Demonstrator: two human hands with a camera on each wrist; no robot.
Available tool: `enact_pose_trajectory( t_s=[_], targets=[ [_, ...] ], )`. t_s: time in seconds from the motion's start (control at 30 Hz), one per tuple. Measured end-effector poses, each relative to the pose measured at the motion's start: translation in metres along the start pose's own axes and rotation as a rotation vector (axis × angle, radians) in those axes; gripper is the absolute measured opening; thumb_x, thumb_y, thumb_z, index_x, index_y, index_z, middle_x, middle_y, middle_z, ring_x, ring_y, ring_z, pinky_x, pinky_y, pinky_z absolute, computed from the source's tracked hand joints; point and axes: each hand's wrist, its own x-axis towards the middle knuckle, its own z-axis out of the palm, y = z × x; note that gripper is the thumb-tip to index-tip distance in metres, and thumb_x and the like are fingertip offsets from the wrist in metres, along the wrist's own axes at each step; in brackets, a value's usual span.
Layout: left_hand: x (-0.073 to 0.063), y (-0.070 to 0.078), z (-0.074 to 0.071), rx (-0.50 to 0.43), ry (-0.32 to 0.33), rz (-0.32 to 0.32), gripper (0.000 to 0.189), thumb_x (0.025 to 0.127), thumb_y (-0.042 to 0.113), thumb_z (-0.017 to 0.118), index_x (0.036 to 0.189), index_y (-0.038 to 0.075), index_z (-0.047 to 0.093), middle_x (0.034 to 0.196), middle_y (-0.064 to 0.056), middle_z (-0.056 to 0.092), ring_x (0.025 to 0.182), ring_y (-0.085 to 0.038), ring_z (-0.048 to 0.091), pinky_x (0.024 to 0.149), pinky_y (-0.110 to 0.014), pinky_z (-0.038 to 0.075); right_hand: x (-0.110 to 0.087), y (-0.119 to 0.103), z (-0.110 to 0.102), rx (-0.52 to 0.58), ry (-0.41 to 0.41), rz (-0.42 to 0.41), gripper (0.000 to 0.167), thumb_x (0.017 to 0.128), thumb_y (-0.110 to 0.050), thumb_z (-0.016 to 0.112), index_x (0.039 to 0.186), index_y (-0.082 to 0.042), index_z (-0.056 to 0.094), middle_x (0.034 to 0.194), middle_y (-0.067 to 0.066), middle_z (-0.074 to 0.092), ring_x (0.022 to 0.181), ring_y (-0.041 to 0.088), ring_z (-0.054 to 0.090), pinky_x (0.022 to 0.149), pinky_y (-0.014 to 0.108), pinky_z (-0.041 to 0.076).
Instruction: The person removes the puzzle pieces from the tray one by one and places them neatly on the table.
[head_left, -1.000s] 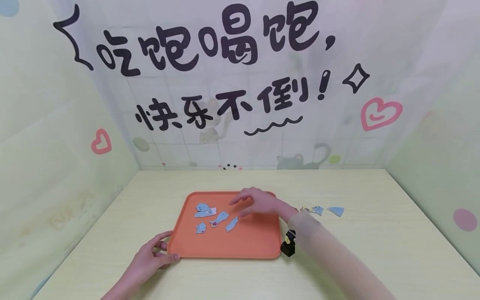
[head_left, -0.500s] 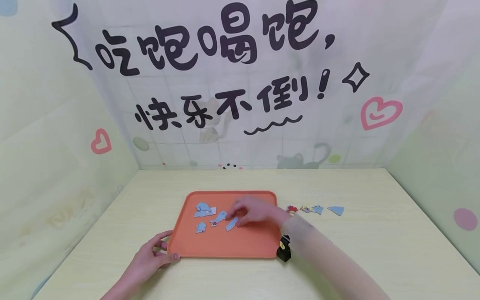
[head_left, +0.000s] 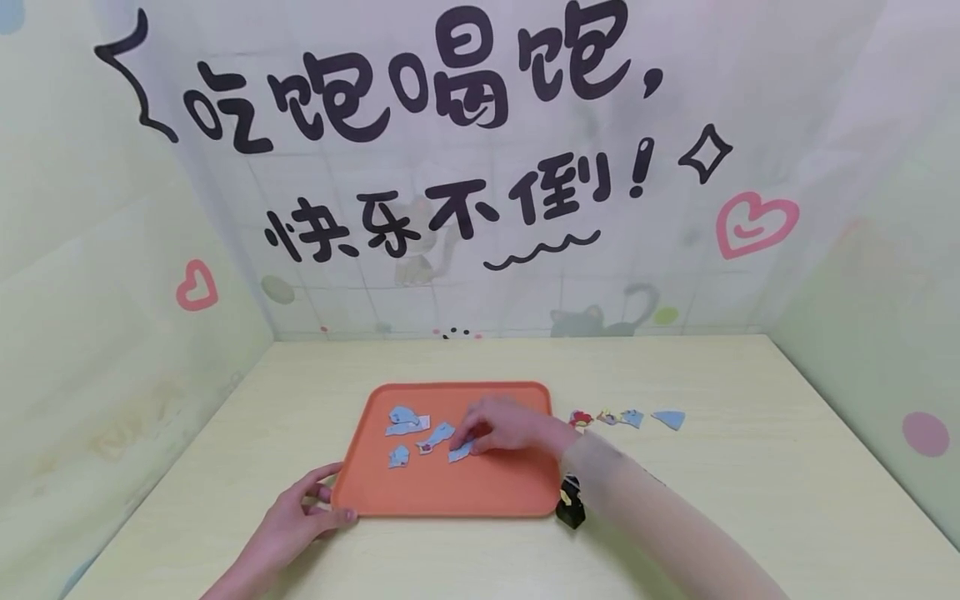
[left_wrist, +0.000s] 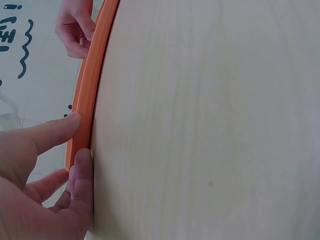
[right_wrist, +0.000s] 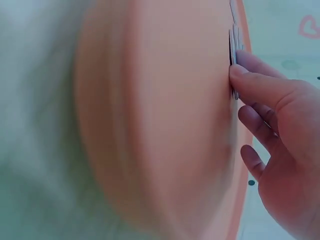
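On an orange tray (head_left: 495, 492) lie several torn scraps of light blue printed paper. My right hand (head_left: 502, 423) reaches over the tray and pinches one blue scrap (head_left: 460, 453) between thumb and fingers. In the right wrist view that scrap (right_wrist: 234, 60) shows edge-on, thin, at the tips of my right hand (right_wrist: 295, 125). Just left of it are another blue scrap (head_left: 437, 437) with a red mark, a small scrap (head_left: 399, 456) and an overlapping pair (head_left: 405, 419). My left hand (head_left: 296, 517) grips the tray's front left corner, thumb at the rim; the left wrist view shows the fingers along the tray edge (left_wrist: 85, 110).
Right of the tray, a row of scraps lies on the pale wooden table (head_left: 750, 500): a red one (head_left: 581, 418), patterned ones and a blue triangle (head_left: 669, 419). A black object (head_left: 571, 504) shows by the right wrist. Printed fabric walls (head_left: 480, 308) stand around the table.
My right hand has come down leftward onto the blue scrap, its fingers closing on it. The red scrap at the right is now uncovered. My left hand stays at the tray corner.
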Motion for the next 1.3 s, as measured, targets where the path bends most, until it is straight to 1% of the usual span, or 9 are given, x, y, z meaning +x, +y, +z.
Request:
enact_pose_trajectory(
  t_s=[0.13,0.2,0.37,0.47,0.6,0.7,0.83,1.07,1.3],
  targets=[
    [-0.001,0.0,-0.001,0.001,-0.002,0.014,0.08,0.079,0.019,0.082,0.147,0.008,0.042,0.108,-0.01,0.054,0.081,-0.017,0.054,0.062,-0.025,0.051,-0.004,-0.008,-0.002,-0.105,0.017,0.001,0.022,0.094,-0.023,0.068,0.115,-0.025,0.074,0.111,-0.011,0.068,0.107,0.006,0.055,0.098,0.026,0.044],
    [-0.001,0.0,-0.001,0.001,-0.002,0.017,0.08,0.079,0.019,0.082,0.147,0.008,0.042,0.107,-0.01,0.054,0.08,-0.016,0.054,0.062,-0.025,0.051,-0.005,-0.01,-0.003,-0.129,0.031,0.001,0.022,0.095,-0.023,0.067,0.116,-0.024,0.074,0.111,-0.01,0.068,0.107,0.007,0.055,0.098,0.027,0.044],
    [-0.001,-0.002,0.0,-0.009,-0.005,0.015,0.08,0.079,0.019,0.082,0.148,0.008,0.042,0.108,-0.009,0.053,0.078,-0.015,0.053,0.063,-0.025,0.052,-0.008,-0.008,-0.007,-0.119,0.071,-0.034,0.022,0.094,-0.019,0.067,0.115,-0.02,0.075,0.109,-0.006,0.071,0.106,0.01,0.057,0.097,0.028,0.045],
    [0.0,-0.003,0.0,-0.008,-0.004,0.015,0.081,0.078,0.018,0.082,0.148,0.008,0.042,0.108,-0.009,0.053,0.079,-0.015,0.053,0.064,-0.024,0.053,-0.011,-0.005,-0.011,-0.118,0.098,-0.038,0.02,0.094,-0.018,0.068,0.113,-0.02,0.075,0.109,-0.006,0.071,0.106,0.011,0.056,0.097,0.03,0.042],
    [0.001,-0.003,0.0,0.003,0.004,0.019,0.081,0.078,0.019,0.083,0.147,0.008,0.042,0.108,-0.009,0.054,0.079,-0.015,0.053,0.064,-0.024,0.053,-0.018,-0.002,-0.018,-0.107,0.134,-0.014,0.019,0.094,-0.019,0.068,0.112,-0.022,0.075,0.109,-0.006,0.069,0.103,0.013,0.051,0.09,0.03,0.038],
    [0.0,-0.002,0.0,0.004,0.008,0.015,0.081,0.077,0.019,0.083,0.147,0.008,0.043,0.107,-0.009,0.054,0.078,-0.015,0.053,0.065,-0.023,0.053,-0.026,0.002,-0.023,-0.089,0.168,-0.017,0.019,0.093,-0.018,0.069,0.11,-0.023,0.076,0.107,-0.004,0.067,0.098,0.014,0.047,0.084,0.029,0.035],
    [0.0,-0.001,0.0,-0.001,0.008,0.012,0.081,0.078,0.019,0.083,0.147,0.008,0.043,0.107,-0.009,0.054,0.078,-0.015,0.053,0.065,-0.024,0.054,-0.036,0.008,-0.029,-0.083,0.209,-0.014,0.019,0.093,-0.017,0.069,0.109,-0.025,0.075,0.105,-0.003,0.064,0.097,0.014,0.044,0.084,0.032,0.031],
    [0.0,-0.001,0.0,0.005,0.007,0.011,0.081,0.078,0.018,0.083,0.147,0.008,0.042,0.108,-0.009,0.054,0.078,-0.015,0.054,0.065,-0.024,0.054,-0.055,0.016,-0.035,-0.111,0.221,0.004,0.02,0.095,-0.02,0.066,0.112,-0.026,0.073,0.106,-0.005,0.064,0.099,0.016,0.047,0.084,0.033,0.032],
    [0.001,-0.001,0.001,0.014,0.01,0.002,0.081,0.078,0.019,0.083,0.147,0.009,0.043,0.108,-0.009,0.054,0.079,-0.016,0.053,0.065,-0.024,0.053,-0.08,0.022,-0.044,-0.133,0.301,-0.032,0.02,0.093,-0.015,0.067,0.11,-0.024,0.073,0.1,-0.004,0.065,0.093,0.023,0.049,0.08,0.031,0.029]
  ],
)
